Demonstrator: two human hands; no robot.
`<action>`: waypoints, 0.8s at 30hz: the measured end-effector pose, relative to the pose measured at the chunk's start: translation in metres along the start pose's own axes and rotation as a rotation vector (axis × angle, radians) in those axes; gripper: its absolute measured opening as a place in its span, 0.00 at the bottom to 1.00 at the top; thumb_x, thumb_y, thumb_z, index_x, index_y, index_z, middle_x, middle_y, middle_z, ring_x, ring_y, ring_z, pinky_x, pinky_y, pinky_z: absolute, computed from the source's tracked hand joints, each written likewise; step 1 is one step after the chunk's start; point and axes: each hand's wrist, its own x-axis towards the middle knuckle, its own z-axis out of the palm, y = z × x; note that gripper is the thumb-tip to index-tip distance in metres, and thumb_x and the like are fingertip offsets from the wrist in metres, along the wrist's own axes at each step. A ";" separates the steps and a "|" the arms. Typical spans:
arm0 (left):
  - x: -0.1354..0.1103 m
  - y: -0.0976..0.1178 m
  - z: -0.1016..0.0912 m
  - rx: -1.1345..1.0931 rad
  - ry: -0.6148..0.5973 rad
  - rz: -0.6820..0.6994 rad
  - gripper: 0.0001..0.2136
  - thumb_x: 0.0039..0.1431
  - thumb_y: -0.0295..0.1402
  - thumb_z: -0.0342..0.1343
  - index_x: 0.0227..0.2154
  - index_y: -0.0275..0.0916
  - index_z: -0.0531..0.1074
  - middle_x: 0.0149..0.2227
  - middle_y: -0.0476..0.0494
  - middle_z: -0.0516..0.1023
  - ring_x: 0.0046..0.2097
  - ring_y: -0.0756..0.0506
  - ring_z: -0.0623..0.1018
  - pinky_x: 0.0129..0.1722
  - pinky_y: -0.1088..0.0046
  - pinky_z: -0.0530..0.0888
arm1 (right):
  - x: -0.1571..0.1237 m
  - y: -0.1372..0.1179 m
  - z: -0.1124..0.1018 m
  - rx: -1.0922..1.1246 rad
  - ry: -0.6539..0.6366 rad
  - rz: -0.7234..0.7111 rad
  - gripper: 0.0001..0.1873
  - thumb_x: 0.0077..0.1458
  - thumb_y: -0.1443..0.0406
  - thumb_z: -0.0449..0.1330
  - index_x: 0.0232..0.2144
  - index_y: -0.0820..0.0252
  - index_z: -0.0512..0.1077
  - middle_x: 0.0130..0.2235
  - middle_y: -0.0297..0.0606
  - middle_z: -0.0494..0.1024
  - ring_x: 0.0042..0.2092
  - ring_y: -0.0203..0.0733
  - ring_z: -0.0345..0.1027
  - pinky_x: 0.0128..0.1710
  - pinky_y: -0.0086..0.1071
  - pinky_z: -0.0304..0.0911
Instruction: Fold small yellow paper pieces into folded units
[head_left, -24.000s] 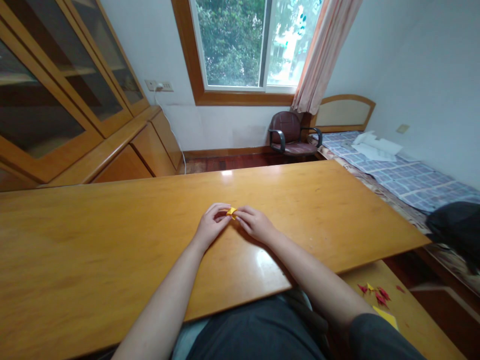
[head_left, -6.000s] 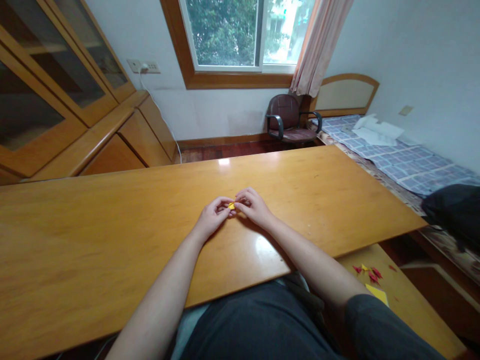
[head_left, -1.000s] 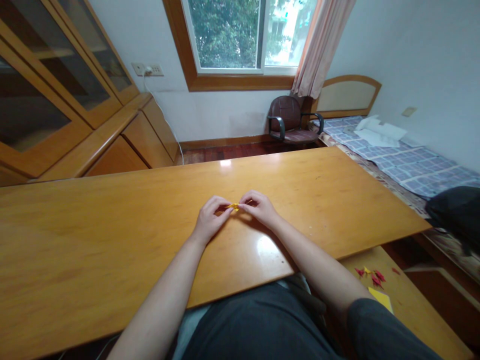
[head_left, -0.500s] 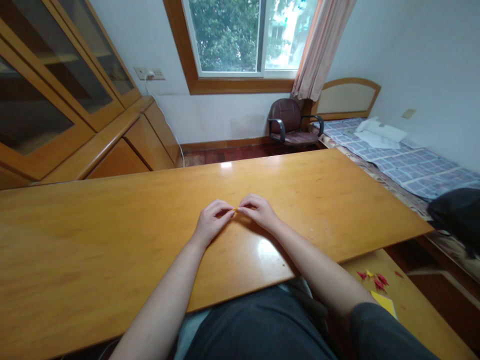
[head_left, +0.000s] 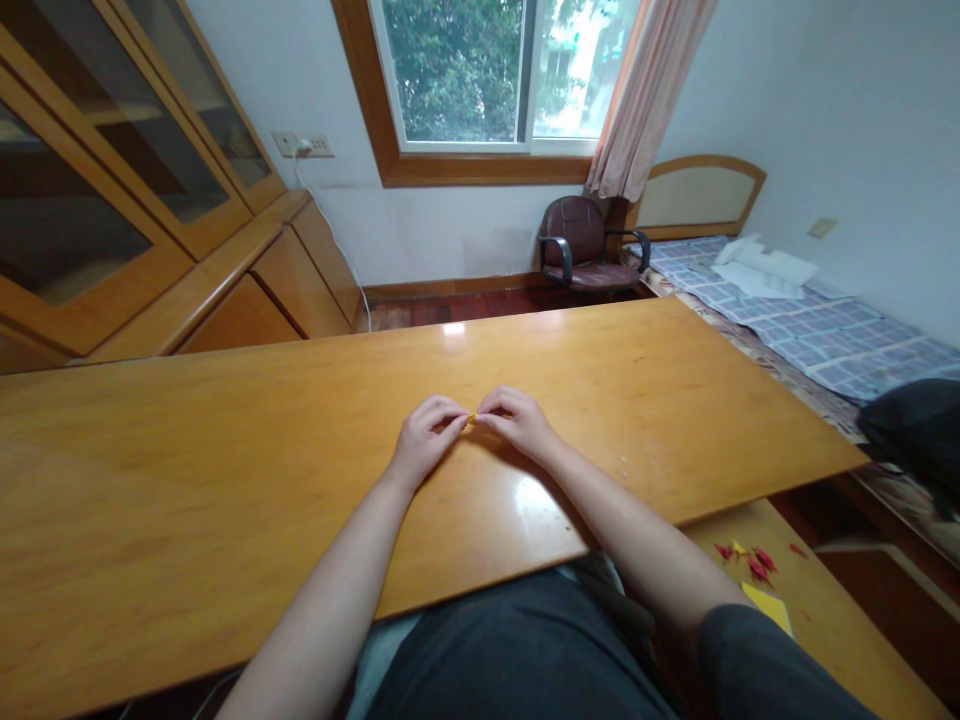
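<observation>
A tiny yellow piece, seemingly folded paper (head_left: 472, 419), is pinched between my two hands just above the wooden table (head_left: 247, 480). My left hand (head_left: 429, 437) grips its left end between thumb and fingertips. From the other side, my right hand (head_left: 517, 420) closes thumb and index finger on the right end. The fingertips of both hands nearly meet, so most of the piece is hidden and its exact shape cannot be made out.
To the lower right, a lower surface (head_left: 840, 620) carries several small red and yellow folded pieces (head_left: 759, 565) and a yellow paper sheet (head_left: 769, 606). Beyond the table stand a brown armchair (head_left: 577, 240), a bed (head_left: 825, 330) and a glass-door cabinet (head_left: 172, 250). A black bag (head_left: 915, 430) lies at right.
Both hands stay in nearly the same place, still pinching the yellow piece. The view has shifted very slightly.
</observation>
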 end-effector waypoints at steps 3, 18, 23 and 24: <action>0.000 0.000 0.001 0.024 -0.001 0.021 0.05 0.61 0.32 0.57 0.33 0.40 0.76 0.33 0.45 0.76 0.37 0.48 0.75 0.38 0.72 0.73 | 0.001 0.000 0.001 -0.001 0.009 0.001 0.08 0.56 0.61 0.64 0.28 0.59 0.76 0.32 0.38 0.77 0.36 0.38 0.71 0.38 0.33 0.67; 0.000 -0.002 0.000 0.091 0.030 0.038 0.04 0.61 0.31 0.56 0.32 0.39 0.75 0.33 0.45 0.76 0.37 0.48 0.75 0.38 0.71 0.72 | 0.001 0.000 -0.002 0.020 0.071 0.056 0.09 0.56 0.60 0.64 0.28 0.59 0.76 0.32 0.38 0.77 0.35 0.39 0.70 0.36 0.33 0.67; 0.000 -0.003 -0.001 0.090 0.040 0.034 0.04 0.61 0.31 0.56 0.32 0.39 0.75 0.33 0.45 0.76 0.37 0.48 0.75 0.39 0.71 0.72 | 0.001 0.000 -0.004 0.043 0.082 0.073 0.09 0.55 0.61 0.65 0.27 0.59 0.76 0.31 0.38 0.77 0.34 0.38 0.70 0.35 0.32 0.66; 0.000 -0.003 -0.001 0.090 0.041 0.031 0.04 0.61 0.31 0.56 0.32 0.39 0.75 0.33 0.45 0.76 0.37 0.48 0.75 0.39 0.71 0.73 | 0.001 -0.001 -0.005 0.043 0.081 0.079 0.09 0.55 0.61 0.65 0.27 0.59 0.76 0.31 0.37 0.77 0.34 0.38 0.70 0.35 0.32 0.66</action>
